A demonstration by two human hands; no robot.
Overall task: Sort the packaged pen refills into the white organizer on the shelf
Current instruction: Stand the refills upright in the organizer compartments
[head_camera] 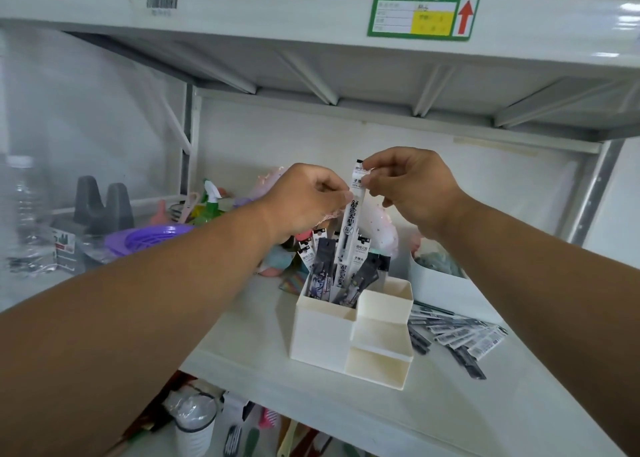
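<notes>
A white packaged refill (350, 214) is held upright above the far left compartment of the white organizer (349, 325), its lower end among the packets already standing there. Its top is pinched by the right hand (412, 186), its middle by the curled fingers of the left hand (304, 200). More refill packets (457, 335) are spread on the shelf (242, 349), right of the organizer.
</notes>
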